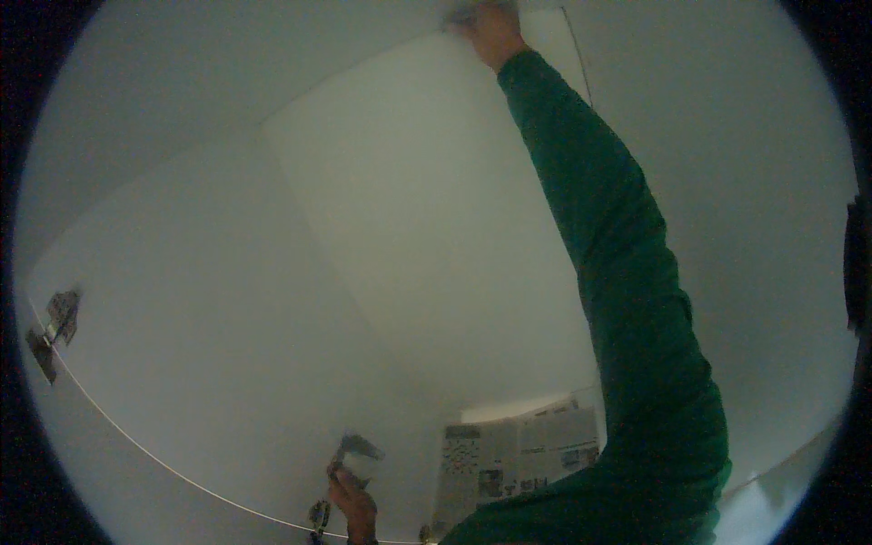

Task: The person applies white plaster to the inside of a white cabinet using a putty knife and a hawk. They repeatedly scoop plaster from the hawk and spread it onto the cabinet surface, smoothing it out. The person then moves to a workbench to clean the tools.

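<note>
My right arm, in a green sleeve, stretches up across the view. At its end, my right hand is closed on a flat greyish thing against the pale surface at the top edge. Blur and dim light hide what kind of thing it is. Low in the view, left of the middle, my left hand is raised with its fingers closed around a dark grey thing with a flat, blade-like part. Its exact kind cannot be made out.
Pale plain surfaces meet along faint edges. A printed newspaper sheet lies behind my right elbow. Along the lower left curves a thin cord, with a dark fitting at its left end. A black object shows at the right rim.
</note>
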The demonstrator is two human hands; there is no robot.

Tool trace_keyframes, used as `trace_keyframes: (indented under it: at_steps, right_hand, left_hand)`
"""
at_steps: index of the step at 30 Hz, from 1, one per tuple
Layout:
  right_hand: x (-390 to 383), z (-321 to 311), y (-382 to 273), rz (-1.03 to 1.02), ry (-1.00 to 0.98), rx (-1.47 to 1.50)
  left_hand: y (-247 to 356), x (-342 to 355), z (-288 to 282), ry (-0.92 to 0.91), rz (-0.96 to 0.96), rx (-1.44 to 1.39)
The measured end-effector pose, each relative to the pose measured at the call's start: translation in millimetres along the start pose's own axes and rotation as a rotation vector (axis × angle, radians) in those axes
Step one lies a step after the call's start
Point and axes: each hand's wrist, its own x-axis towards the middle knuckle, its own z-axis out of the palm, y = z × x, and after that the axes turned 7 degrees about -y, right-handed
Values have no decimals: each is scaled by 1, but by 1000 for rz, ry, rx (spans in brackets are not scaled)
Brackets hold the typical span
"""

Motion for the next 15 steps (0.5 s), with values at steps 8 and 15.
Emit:
trace_keyframes:
  at_steps: [8, 15]
  right_hand:
    - [152, 366, -15, -150, 323, -270]
    - [268, 645, -20, -424, 446, -745]
  left_hand:
    - [-135, 248, -73, -72, -242, -146]
    - [-307, 528, -86, -136, -354, -328]
